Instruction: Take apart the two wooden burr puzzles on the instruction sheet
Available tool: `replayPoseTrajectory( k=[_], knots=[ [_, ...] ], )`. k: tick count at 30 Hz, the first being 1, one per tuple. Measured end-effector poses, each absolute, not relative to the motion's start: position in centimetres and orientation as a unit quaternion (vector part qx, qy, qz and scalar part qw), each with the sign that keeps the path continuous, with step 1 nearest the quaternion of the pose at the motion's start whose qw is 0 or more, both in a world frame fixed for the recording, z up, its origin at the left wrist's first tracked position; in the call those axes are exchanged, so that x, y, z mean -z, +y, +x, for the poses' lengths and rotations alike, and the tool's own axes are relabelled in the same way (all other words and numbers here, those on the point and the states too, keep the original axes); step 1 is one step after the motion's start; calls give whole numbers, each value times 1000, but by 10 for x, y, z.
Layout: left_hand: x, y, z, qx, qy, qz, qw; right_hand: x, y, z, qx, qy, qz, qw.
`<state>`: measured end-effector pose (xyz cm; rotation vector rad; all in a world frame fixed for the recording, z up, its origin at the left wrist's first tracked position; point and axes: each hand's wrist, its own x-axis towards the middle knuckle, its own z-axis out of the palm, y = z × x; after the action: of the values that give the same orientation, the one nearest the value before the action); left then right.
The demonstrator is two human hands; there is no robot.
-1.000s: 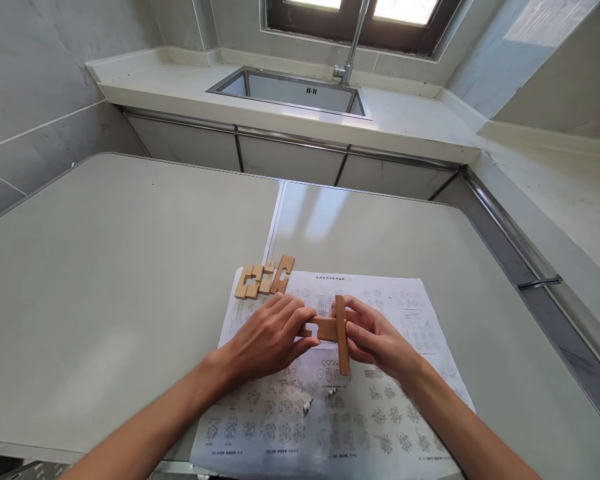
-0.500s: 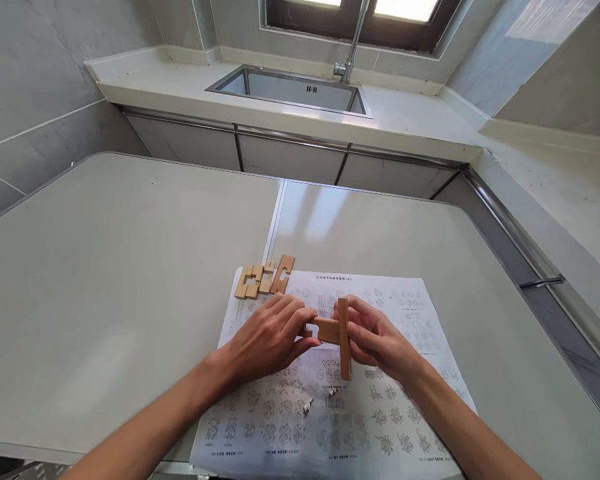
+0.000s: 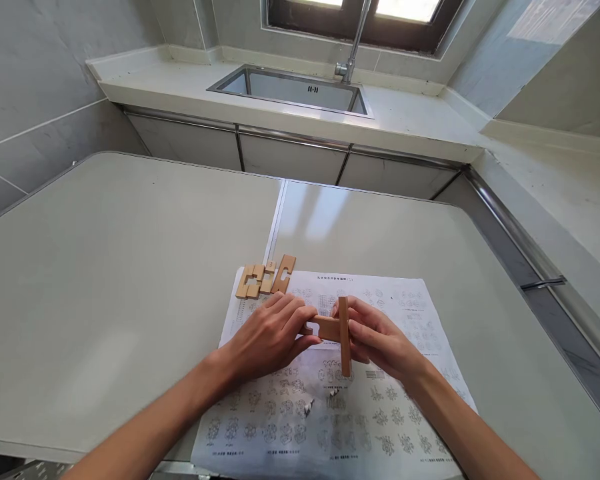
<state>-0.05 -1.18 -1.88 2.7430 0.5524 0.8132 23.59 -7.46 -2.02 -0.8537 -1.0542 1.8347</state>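
Observation:
My left hand pinches the left end of a notched wooden puzzle piece, which lies level above the sheet. Across its right end stands a second wooden puzzle piece, seen edge-on, and the two meet in a T shape. My right hand is closed on this upright piece from the right; some of its fingers are hidden behind the wood. Beneath both hands lies a printed paper sheet with rows of small line drawings and torn spots near its middle.
Past my left hand, several notched wooden pieces and a darker slotted piece rest at the sheet's upper left corner. The pale table has a seam down its middle. Behind it are a counter with a sink and a faucet.
Very little differs. The upright piece has tilted slightly in my right hand, and its lower end sits a touch higher. My left hand keeps its hold.

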Motion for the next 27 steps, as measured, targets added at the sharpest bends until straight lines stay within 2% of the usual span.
replayPoseTrajectory(
  k=[13, 27],
  knots=[
    [17, -11, -1, -271, 191, 936, 116, 20, -76, 235, -719, -413, -357, 431],
    [18, -11, 0, -279, 189, 935, 113, 23, -77, 238, -715, -455, -355, 394]
  ],
)
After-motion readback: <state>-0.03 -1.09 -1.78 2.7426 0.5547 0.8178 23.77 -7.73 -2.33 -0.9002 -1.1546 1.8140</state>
